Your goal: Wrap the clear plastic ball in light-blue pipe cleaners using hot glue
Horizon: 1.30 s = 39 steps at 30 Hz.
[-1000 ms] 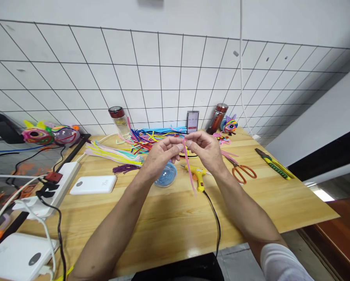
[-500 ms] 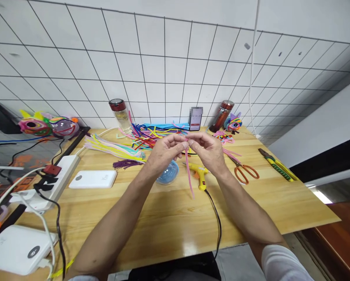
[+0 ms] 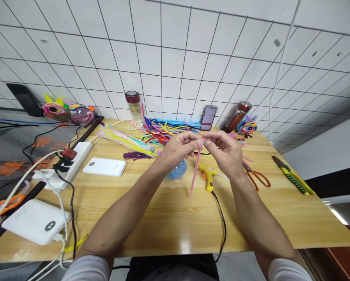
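Between the fingertips of my left hand [image 3: 182, 148] and my right hand [image 3: 226, 152] is a pink pipe cleaner [image 3: 195, 171]. Both hands pinch it near its upper end, thumbs almost touching, and its long tail hangs down over the table. Behind and below my left wrist sits a round clear container of blue stuff [image 3: 177, 171], partly hidden. Just under my right hand lies a yellow hot glue gun [image 3: 208, 175] with a black cord. Orange-handled scissors [image 3: 258, 177] rest to the right of my right wrist.
Loose coloured pipe cleaners [image 3: 163, 130] and a sorted bundle [image 3: 125, 140] lie at the back. A glass bottle [image 3: 134, 107], a phone [image 3: 208, 118] and a red flask [image 3: 236, 117] stand by the wall. Pliers [image 3: 293, 176] lie right; power banks [image 3: 105, 166] and a power strip [image 3: 72, 166] left.
The view has shifted, so everything on the table appears further right. Both hands still pinch the pink pipe cleaner; its hanging tail now slants down to the left.
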### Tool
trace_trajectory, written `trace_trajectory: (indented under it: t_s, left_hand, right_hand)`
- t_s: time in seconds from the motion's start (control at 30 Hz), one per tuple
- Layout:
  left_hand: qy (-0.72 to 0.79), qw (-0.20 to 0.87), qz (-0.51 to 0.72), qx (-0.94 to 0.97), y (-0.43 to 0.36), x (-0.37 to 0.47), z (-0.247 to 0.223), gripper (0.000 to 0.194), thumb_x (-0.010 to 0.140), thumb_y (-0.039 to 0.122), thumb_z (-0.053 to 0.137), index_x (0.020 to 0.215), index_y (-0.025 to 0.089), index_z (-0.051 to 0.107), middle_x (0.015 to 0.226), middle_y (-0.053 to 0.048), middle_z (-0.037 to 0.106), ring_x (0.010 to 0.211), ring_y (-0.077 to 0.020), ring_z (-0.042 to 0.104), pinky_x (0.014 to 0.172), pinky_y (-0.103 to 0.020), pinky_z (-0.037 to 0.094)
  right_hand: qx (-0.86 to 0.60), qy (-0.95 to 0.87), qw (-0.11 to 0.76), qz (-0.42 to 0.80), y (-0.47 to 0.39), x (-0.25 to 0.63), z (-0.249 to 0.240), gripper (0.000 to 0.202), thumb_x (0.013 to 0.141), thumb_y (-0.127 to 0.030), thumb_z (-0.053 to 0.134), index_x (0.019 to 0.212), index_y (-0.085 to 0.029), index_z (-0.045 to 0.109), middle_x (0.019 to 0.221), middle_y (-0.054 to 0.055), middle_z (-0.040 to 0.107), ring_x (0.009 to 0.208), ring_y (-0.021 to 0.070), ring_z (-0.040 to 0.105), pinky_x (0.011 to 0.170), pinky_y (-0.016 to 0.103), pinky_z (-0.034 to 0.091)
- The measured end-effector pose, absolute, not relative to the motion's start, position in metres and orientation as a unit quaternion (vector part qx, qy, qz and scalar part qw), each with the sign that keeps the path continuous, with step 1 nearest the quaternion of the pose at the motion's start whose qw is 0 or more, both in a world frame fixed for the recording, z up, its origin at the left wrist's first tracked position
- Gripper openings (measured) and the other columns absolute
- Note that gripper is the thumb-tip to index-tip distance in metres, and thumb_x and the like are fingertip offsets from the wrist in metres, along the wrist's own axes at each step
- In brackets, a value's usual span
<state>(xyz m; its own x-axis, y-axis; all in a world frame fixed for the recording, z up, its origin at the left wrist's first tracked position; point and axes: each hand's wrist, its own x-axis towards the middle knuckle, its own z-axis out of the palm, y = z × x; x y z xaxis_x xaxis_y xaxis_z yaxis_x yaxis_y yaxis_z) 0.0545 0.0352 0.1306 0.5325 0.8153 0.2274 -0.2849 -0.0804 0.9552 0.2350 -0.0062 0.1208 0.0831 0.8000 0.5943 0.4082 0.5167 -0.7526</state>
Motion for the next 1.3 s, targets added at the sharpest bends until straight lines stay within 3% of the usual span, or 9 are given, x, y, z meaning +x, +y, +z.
trace_trajectory:
  t_s: [0.73, 1.0, 1.17, 1.3]
  left_hand:
    - [0.215, 0.671, 0.374, 0.603, 0.04, 0.05, 0.125, 0.034, 0.078, 0.046, 0.089, 0.081, 0.017, 0.071, 0.069, 0.003, 0.064, 0.056, -0.007, 0.051, 0.055, -0.022, 0.038]
    - [0.221, 0.693, 0.374, 0.575, 0.039, 0.049, 0.129, 0.043, 0.073, 0.051, 0.094, 0.079, 0.017, 0.069, 0.065, 0.004, 0.061, 0.054, -0.0067, 0.05, 0.054, -0.022, 0.038]
    - [0.22, 0.698, 0.382, 0.564, 0.038, 0.048, 0.129, 0.042, 0.074, 0.05, 0.093, 0.077, 0.017, 0.067, 0.064, 0.003, 0.062, 0.054, -0.0063, 0.05, 0.053, -0.021, 0.037]
    - [0.227, 0.702, 0.383, 0.556, 0.038, 0.049, 0.131, 0.043, 0.07, 0.047, 0.097, 0.078, 0.017, 0.067, 0.065, 0.004, 0.063, 0.053, -0.006, 0.05, 0.053, -0.02, 0.039]
  right_hand:
    - [-0.441, -0.742, 0.503, 0.037, -0.01, 0.243, 0.136, 0.014, 0.092, -0.017, 0.065, 0.088, -0.025, 0.076, 0.078, 0.001, 0.068, 0.07, 0.0169, 0.06, 0.064, 0.032, 0.047]
    - [-0.453, -0.722, 0.513, 0.096, -0.009, 0.248, 0.132, 0.009, 0.097, -0.03, 0.071, 0.101, -0.026, 0.078, 0.089, 0.002, 0.074, 0.08, 0.019, 0.067, 0.072, 0.034, 0.053]
    - [-0.445, -0.667, 0.566, 0.191, -0.009, 0.251, 0.129, 0.024, 0.102, -0.047, 0.069, 0.11, -0.027, 0.077, 0.105, 0.005, 0.078, 0.096, 0.0222, 0.074, 0.088, 0.039, 0.06]
    - [-0.439, -0.685, 0.554, 0.176, -0.01, 0.249, 0.131, 0.021, 0.099, -0.044, 0.072, 0.11, -0.027, 0.077, 0.102, 0.004, 0.078, 0.093, 0.0216, 0.073, 0.085, 0.037, 0.058]
